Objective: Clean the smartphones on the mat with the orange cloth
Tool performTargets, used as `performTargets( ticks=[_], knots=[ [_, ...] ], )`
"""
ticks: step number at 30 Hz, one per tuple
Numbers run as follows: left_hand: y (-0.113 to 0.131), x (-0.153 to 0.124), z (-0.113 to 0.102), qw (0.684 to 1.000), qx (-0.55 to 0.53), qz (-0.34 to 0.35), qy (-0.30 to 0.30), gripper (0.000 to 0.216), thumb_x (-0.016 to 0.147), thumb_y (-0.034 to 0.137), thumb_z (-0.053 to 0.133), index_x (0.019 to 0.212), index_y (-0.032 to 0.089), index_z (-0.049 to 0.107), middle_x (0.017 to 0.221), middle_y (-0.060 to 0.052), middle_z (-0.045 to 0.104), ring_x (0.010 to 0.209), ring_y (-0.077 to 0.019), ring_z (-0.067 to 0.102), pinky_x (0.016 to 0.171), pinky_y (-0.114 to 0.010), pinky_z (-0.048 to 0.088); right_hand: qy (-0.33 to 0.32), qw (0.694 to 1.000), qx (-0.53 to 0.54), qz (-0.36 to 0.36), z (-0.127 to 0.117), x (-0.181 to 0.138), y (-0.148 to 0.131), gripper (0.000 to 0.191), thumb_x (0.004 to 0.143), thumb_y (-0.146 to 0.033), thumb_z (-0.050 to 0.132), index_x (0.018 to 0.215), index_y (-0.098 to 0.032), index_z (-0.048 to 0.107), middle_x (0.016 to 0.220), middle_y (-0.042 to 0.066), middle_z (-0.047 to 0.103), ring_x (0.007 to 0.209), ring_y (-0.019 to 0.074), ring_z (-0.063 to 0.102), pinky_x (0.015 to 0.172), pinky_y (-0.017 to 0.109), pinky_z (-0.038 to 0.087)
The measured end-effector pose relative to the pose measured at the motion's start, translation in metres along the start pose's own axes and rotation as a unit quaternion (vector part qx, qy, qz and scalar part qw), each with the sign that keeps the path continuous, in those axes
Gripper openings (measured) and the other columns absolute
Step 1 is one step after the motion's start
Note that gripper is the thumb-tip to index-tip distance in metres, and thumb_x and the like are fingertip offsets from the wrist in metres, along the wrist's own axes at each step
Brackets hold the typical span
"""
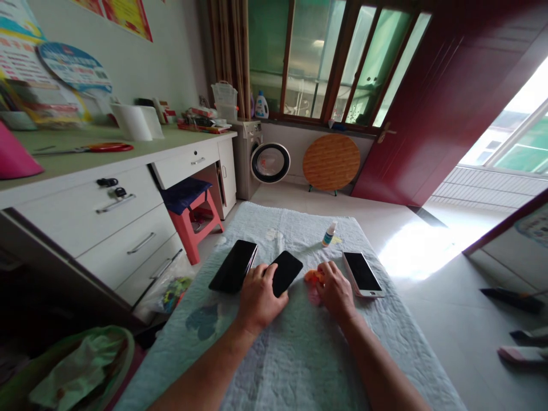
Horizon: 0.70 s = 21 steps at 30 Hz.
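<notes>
Three phones lie on a pale blue cloth (299, 354). My left hand (259, 294) rests on the near end of the middle black phone (287, 271), fingers curled over its edge. A second black phone (233, 265) lies just left of it. My right hand (334, 291) is closed on a small orange cloth (314, 277) that shows at its fingertips. A white-framed phone (363, 274) lies face up right beside that hand. A small spray bottle (329, 234) stands further back on the cloth.
A white desk with drawers (115, 211) runs along the left, a red stool (192, 220) under it. A green bag (77, 365) sits at the lower left. At the back stand a washing machine (257, 160) and a round wooden tabletop (331, 162). A red door (449, 103) is open on the right.
</notes>
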State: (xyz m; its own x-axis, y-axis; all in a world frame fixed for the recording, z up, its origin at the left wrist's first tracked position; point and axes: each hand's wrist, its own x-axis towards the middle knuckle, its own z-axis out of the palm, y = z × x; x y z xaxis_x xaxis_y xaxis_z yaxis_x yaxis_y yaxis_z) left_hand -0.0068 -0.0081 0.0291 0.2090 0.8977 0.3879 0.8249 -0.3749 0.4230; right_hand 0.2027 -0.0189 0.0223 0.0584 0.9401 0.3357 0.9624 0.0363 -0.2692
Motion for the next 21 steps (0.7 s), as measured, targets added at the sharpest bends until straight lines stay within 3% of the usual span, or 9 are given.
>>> performTargets(
  ticks=[7,10,15,21],
  knots=[
    [-0.003,0.0,0.007,0.999,0.001,-0.033,-0.036,0.054,0.069,0.03,0.067,0.121,0.016,0.055,0.106,-0.011,0.059,0.103,-0.028,0.055,0.093,-0.039,0.041,-0.092,0.99,0.045,-0.099,-0.004,-0.003,-0.013,0.005,0.079,-0.024,0.054,0.083,-0.021,0.053,0.084,0.002,0.054,0.081,0.0157,0.052,0.069,0.024,0.036],
    [-0.003,-0.001,0.008,0.998,0.004,-0.035,-0.042,0.053,0.07,0.03,0.068,0.12,0.018,0.055,0.106,-0.01,0.059,0.103,-0.0279,0.055,0.092,-0.039,0.041,-0.111,0.987,0.058,-0.104,-0.004,-0.003,-0.012,0.008,0.084,-0.025,0.051,0.081,-0.02,0.057,0.085,0.002,0.054,0.078,0.0138,0.052,0.067,0.023,0.037],
    [0.0,-0.002,0.009,0.998,0.015,-0.029,-0.06,0.055,0.07,0.032,0.069,0.12,0.017,0.056,0.107,-0.011,0.059,0.103,-0.0286,0.054,0.093,-0.04,0.04,-0.127,0.985,0.083,-0.087,-0.007,-0.003,-0.007,0.023,0.089,-0.037,0.048,0.086,-0.021,0.065,0.114,0.005,0.052,0.068,0.0083,0.053,0.068,0.024,0.041],
    [0.001,-0.003,0.006,0.997,0.037,-0.009,-0.065,0.056,0.072,0.034,0.069,0.123,0.016,0.054,0.113,-0.013,0.057,0.105,-0.0297,0.053,0.094,-0.041,0.04,-0.151,0.984,0.058,-0.075,-0.012,-0.002,-0.007,0.022,0.089,-0.036,0.049,0.097,-0.023,0.065,0.107,0.004,0.055,0.069,0.0094,0.055,0.064,0.022,0.039]
  ],
)
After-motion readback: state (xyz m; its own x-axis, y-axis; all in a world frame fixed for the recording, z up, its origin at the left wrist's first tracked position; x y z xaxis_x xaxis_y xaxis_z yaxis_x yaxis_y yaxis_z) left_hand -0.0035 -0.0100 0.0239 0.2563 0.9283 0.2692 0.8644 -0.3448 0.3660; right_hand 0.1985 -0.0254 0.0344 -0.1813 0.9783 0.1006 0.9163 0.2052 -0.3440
